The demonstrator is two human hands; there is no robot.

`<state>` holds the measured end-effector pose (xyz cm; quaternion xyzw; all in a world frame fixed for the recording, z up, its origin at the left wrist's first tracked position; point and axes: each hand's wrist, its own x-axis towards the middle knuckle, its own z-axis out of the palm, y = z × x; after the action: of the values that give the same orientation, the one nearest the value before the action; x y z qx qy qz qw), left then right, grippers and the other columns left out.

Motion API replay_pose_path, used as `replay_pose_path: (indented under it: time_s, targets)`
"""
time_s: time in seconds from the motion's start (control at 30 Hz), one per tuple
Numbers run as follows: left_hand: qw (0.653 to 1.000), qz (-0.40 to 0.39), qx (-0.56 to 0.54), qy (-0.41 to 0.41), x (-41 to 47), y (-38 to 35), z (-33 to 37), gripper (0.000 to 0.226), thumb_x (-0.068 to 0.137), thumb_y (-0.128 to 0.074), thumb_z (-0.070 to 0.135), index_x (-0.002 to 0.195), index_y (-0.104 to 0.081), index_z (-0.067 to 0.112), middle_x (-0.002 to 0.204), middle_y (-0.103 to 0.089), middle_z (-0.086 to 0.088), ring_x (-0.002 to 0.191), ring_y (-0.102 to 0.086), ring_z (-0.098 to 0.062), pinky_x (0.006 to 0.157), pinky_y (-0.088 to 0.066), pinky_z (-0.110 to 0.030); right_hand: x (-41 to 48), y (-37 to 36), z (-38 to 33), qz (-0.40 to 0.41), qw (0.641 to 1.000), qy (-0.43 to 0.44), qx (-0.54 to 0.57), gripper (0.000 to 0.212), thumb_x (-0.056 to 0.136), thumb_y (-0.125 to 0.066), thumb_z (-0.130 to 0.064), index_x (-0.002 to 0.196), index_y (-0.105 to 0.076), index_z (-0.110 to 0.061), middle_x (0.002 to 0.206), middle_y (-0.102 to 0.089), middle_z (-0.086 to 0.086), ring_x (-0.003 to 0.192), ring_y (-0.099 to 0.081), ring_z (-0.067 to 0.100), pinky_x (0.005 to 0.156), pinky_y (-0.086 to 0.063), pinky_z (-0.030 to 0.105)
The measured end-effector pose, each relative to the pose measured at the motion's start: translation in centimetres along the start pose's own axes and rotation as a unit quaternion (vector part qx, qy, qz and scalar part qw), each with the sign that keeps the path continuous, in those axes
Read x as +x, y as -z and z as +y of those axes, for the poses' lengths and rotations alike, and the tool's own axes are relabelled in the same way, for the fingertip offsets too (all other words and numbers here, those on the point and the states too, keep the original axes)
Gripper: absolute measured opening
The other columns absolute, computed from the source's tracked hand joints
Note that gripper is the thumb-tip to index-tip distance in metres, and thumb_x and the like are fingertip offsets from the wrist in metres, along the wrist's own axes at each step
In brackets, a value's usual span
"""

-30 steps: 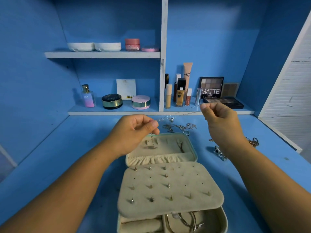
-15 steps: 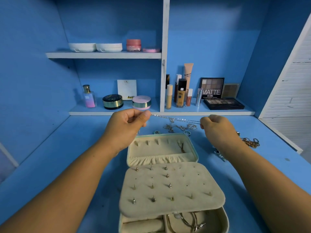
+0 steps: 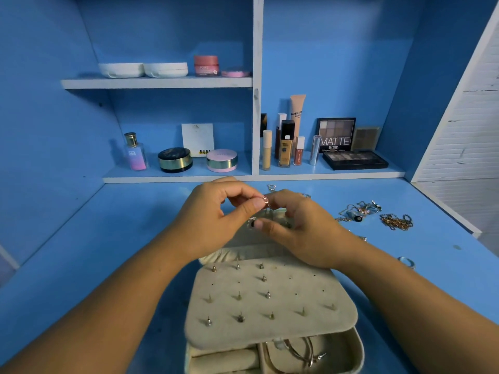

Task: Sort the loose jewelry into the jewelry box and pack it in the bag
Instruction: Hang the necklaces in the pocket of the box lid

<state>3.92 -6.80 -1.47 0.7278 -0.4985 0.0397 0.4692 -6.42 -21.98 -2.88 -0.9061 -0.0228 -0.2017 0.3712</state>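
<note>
Pinching one thin silvery chain (image 3: 266, 201), left hand (image 3: 216, 220) and right hand (image 3: 306, 234) touch above beige jewelry box (image 3: 310, 288).

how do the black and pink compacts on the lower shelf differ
The black compact has a dark lid and gold band; the pink compact has a pale pink lid and silvery band. The black one sits left of the pink one. Both are round, closed.

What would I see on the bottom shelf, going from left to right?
Perfume bottle, black compact, pink compact, beige tube, foundation bottle, lip gloss, silver tube, flat black palette.
</note>
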Motion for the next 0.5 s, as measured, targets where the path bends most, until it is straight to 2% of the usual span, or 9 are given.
replay_pose_path:
  time_s: [0.03, 0.1, 0.17, 0.23, 0.3, 0.4, 0.5]
  targets:
    - [1.0, 0.005, 0.006, -0.02, 0.0, 0.0, 0.1, 0.006, 0.086, -0.065, 0.036, 0.088, -0.071, 0.035, 0.083, -0.068, 0.017, 0.083, -0.061, -0.006, 0.074, -0.04, -0.007, 0.0, 0.1, -0.1, 0.006, 1.0, 0.003, 0.003, 0.009, 0.088, -0.063, -0.035, 0.089, -0.058, -0.042, 0.092, -0.06, -0.009, 0.082, -0.055, 0.001, 0.074, -0.041, 0.02]
    - [0.998, 0.019, 0.02, -0.049, 0.0, 0.0, 0.1, 0.003, 0.087, -0.068, 0.034, 0.088, -0.07, 0.035, 0.081, -0.067, 0.016, 0.082, -0.061, -0.007, 0.074, -0.042, -0.008, 0.0, 0.2, -0.2, 0.02, 1.0, -0.007, 0.007, 0.015, 0.09, -0.061, -0.033, 0.078, -0.056, -0.04, 0.083, -0.06, -0.013, 0.07, -0.053, -0.003, 0.065, -0.036, 0.014]
    - [0.996, 0.043, 0.045, -0.065, 0.0, 0.1, -0.1, 0.005, 0.086, -0.066, 0.03, 0.088, -0.071, 0.032, 0.079, -0.065, 0.014, 0.08, -0.06, -0.008, 0.074, -0.041, -0.007, 0.1, 0.6, -0.2, 0.029, 0.998, -0.043, 0.038, 0.014, 0.091, -0.059, -0.033, 0.077, -0.06, -0.035, 0.07, -0.059, -0.02, 0.06, -0.051, -0.004, 0.059, -0.035, 0.011]
    - [0.994, 0.064, 0.063, -0.067, 0.0, 0.1, -0.1, 0.004, 0.087, -0.067, 0.027, 0.087, -0.071, 0.027, 0.078, -0.065, 0.01, 0.078, -0.058, -0.007, 0.073, -0.037, -0.004, 0.2, 1.3, -0.3, 0.032, 0.993, -0.072, 0.085, 0.014, 0.09, -0.057, -0.037, 0.082, -0.065, -0.03, 0.07, -0.062, -0.021, 0.064, -0.056, -0.003, 0.063, -0.042, 0.015]
    - [0.995, 0.067, 0.055, -0.038, 0.0, 0.1, -0.2, 0.004, 0.089, -0.069, 0.023, 0.086, -0.072, 0.022, 0.077, -0.066, 0.009, 0.078, -0.058, -0.007, 0.072, -0.037, -0.004, 0.3, 2.1, -0.2, 0.037, 0.987, -0.08, 0.133, 0.021, 0.086, -0.053, -0.041, 0.087, -0.067, -0.025, 0.078, -0.067, -0.014, 0.075, -0.06, -0.004, 0.073, -0.048, 0.015]
    - [0.997, 0.059, 0.016, 0.05, 0.1, -0.2, -0.5, 0.01, 0.089, -0.067, 0.025, 0.081, -0.07, 0.029, 0.075, -0.068, 0.014, 0.075, -0.059, 0.0, 0.065, -0.041, -0.009, 0.4, 2.6, -0.1, 0.055, 0.976, -0.098, 0.185, 0.021, 0.093, -0.051, -0.028, 0.088, -0.066, -0.014, 0.072, -0.064, -0.013, 0.067, -0.058, -0.008, 0.066, -0.043, 0.006]
    - [0.986, 0.036, -0.083, 0.139, 0.3, -0.4, -0.5, 0.016, 0.094, -0.061, 0.023, 0.079, -0.068, 0.027, 0.079, -0.072, 0.02, 0.078, -0.064, 0.006, 0.067, -0.044, -0.008, 0.5, 2.5, 0.5, 0.079, 0.971, -0.128, 0.184, 0.021, 0.095, -0.051, -0.028, 0.086, -0.068, -0.019, 0.071, -0.062, -0.008, 0.065, -0.056, -0.003, 0.068, -0.045, 0.01]
